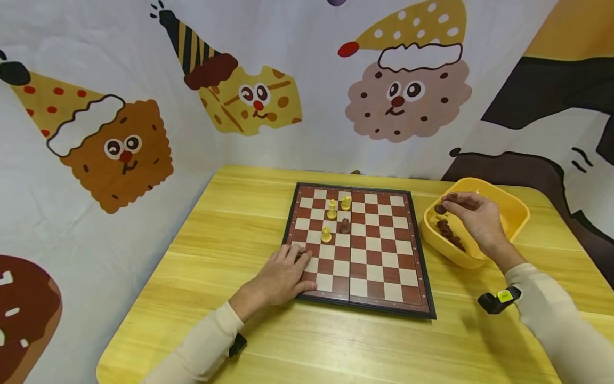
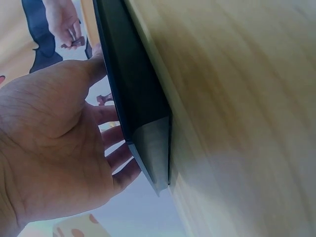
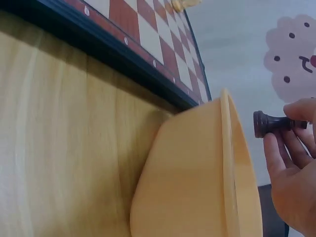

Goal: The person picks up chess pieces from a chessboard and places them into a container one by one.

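My right hand (image 1: 479,221) is above the yellow tub, pinching a dark brown chess piece (image 3: 271,123) between thumb and fingers. In the right wrist view the piece lies sideways, its round base facing left. The yellow tub (image 1: 517,216) holds more brown pieces (image 1: 450,234). My left hand (image 1: 283,274) rests on the near left edge of the chessboard (image 1: 384,250), fingers extended over the squares and thumb by the front border. On the board stand a tall yellow piece (image 1: 332,209), a yellow knight (image 1: 346,202), another yellow piece (image 1: 326,234) and a brown piece (image 1: 344,226).
The board lies on a wooden table (image 1: 216,229), with the tub close to its right side. Behind and left of the table hangs a white cloth (image 1: 316,144) printed with cartoon biscuits. A small dark object (image 1: 355,172) sits at the table's back edge.
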### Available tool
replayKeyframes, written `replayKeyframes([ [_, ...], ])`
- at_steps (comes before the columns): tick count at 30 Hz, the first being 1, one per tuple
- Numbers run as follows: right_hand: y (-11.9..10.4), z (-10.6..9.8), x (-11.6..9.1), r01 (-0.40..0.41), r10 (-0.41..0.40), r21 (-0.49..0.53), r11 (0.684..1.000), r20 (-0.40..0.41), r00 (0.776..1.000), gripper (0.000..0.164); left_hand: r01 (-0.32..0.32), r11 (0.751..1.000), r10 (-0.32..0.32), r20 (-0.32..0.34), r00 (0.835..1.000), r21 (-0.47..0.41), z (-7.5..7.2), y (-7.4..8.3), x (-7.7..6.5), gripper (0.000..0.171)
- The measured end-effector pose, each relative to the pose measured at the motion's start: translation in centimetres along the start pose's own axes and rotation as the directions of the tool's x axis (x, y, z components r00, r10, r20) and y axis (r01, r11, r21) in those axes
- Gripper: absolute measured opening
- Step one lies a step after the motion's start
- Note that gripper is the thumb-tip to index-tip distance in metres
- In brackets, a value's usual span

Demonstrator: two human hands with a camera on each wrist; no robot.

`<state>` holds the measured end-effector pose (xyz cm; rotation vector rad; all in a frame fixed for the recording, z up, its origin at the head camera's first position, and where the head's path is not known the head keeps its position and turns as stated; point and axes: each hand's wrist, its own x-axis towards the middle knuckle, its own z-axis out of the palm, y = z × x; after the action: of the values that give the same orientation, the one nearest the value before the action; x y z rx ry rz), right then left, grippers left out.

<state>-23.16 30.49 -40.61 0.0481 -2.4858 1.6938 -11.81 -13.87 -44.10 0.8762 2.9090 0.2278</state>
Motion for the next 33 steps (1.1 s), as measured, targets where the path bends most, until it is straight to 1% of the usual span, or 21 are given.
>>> replayKeyframes([
  [2,0.3,-0.3,0.3,-0.004,0.004,-0.002,1.0,0.009,1.0,0.036,-0.001,1.0,0.001,-0.002,1.0,-0.006,-0.2,0.1,-0.1,0.072],
  [6,0.7,-0.6,0.7,-0.021,0.021,-0.009,1.0,-0.018,1.0,0.033,-0.012,1.0,0.012,-0.025,1.0,-0.003,-0.1,-0.1,-0.1,0.072],
  [8,0.8,-0.6,0.7,-0.028,0.028,-0.004,1.0,-0.023,0.999,0.032,-0.008,1.0,0.008,-0.024,1.0,0.003,-0.2,-0.2,0.0,0.072],
  [12,1.1,-0.6,0.7,-0.038,0.038,-0.002,0.999,0.009,0.999,0.034,0.002,1.0,-0.002,-0.009,1.0,0.019,-0.2,-0.1,-0.1,0.073],
  [14,1.3,-0.5,0.6,-0.042,0.042,-0.019,0.999,0.03,0.999,0.039,0.001,1.0,-0.001,-0.001,1.0,0.015,-0.3,0.1,-0.1,0.072],
  [16,1.4,-0.4,0.5,-0.047,0.051,-0.068,0.997,0.052,0.997,0.048,0.001,1.0,-0.001,0.008,1.0,0.006,-0.3,0.2,-0.2,0.072],
  [19,1.4,-0.2,0.4,-0.07,0.081,-0.154,0.986,0.071,0.994,0.062,-0.001,1.0,0.001,-0.002,1.0,-0.009,-0.3,0.3,-0.3,0.071],
  [21,1.3,-0.3,0.3,-0.087,0.103,-0.207,0.974,0.068,0.992,0.069,-0.001,1.0,0.001,-0.012,1.0,-0.007,-0.1,0.3,-0.4,0.071],
  [24,1.1,-0.5,0.2,-0.109,0.121,-0.221,0.969,0.042,0.992,0.07,-0.009,1.0,0.009,-0.029,1.0,-0.006,-0.1,0.2,-0.4,0.071],
  [27,0.7,-0.6,0.0,-0.102,0.107,-0.231,0.968,0.011,0.994,0.067,-0.01,1.0,0.01,-0.039,0.999,-0.005,0.0,0.2,-0.4,0.071],
  [30,0.3,-0.5,-0.3,-0.096,0.096,-0.248,0.964,-0.012,0.995,0.063,-0.01,1.0,0.01,-0.036,0.999,-0.005,0.0,0.1,-0.4,0.071],
  [33,-0.1,-0.3,-0.5,-0.079,0.076,-0.25,0.965,-0.024,0.997,0.063,-0.011,1.0,0.011,-0.026,1.0,-0.005,0.0,0.1,-0.3,0.072],
])
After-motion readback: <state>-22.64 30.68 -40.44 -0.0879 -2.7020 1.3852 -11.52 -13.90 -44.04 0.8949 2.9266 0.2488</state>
